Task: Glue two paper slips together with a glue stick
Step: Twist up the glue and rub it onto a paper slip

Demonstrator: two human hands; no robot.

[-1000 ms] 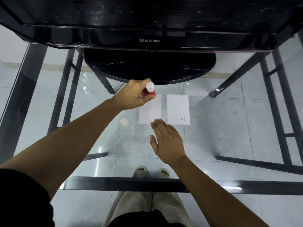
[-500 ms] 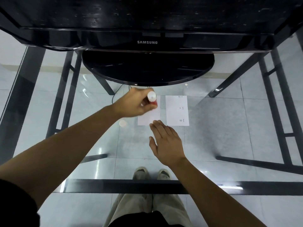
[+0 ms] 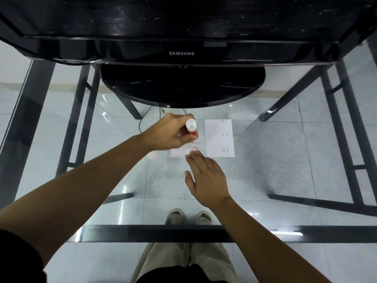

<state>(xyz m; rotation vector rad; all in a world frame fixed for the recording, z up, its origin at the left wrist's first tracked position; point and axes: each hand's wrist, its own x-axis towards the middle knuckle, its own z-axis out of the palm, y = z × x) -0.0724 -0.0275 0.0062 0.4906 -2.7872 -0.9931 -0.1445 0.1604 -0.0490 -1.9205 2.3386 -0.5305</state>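
Now we grip the glue stick (image 3: 191, 129) in our left hand (image 3: 169, 132), fingers and thumb curled round its red body. It stands nearly upright, white end toward us, lower end down on the blank slip (image 3: 179, 153). Both slips lie just on our side of the monitor base (image 3: 181, 86), their long axes running toward it. The printed slip (image 3: 219, 139) lies beside the blank one across a narrow gap, before the base's right half. Our right hand (image 3: 208, 176) is flat, fingers straight, fingertips (image 3: 193, 154) resting on the blank slip's near edge. Above the base, the monitor (image 3: 181, 53) reads SAMSUNG. Small marks run along the printed slip's right edge, and we can read only an x.
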